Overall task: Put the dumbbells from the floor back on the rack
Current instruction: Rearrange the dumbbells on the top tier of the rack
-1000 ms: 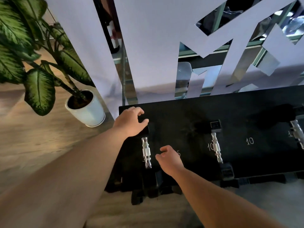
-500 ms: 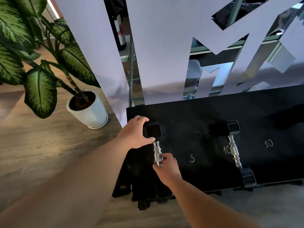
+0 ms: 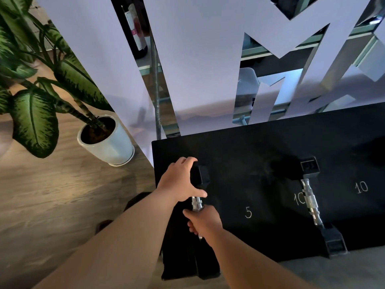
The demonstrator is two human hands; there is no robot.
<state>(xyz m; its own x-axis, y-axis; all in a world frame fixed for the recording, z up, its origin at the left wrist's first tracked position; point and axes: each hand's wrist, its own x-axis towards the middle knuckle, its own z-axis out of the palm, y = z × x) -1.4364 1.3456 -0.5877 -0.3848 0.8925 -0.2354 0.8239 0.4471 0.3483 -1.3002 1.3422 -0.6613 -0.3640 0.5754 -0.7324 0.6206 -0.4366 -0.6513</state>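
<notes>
Right hand (image 3: 205,223) now fists the dumbbell (image 3: 198,190) handle; left hand (image 3: 180,181) cups its head.

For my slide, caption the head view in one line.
Both hands set a small dumbbell on the black rack: left hand on its head, right hand around its handle.

Rack (image 3: 260,151): one dumbbell (image 3: 197,190) near left edge, left hand (image 3: 179,182) on its far head, right hand (image 3: 205,223) on handle. Second dumbbell (image 3: 312,203) right of it, well apart. Potted plant (image 3: 104,136) on floor (image 3: 52,195) beyond rack's far-left corner.
</notes>
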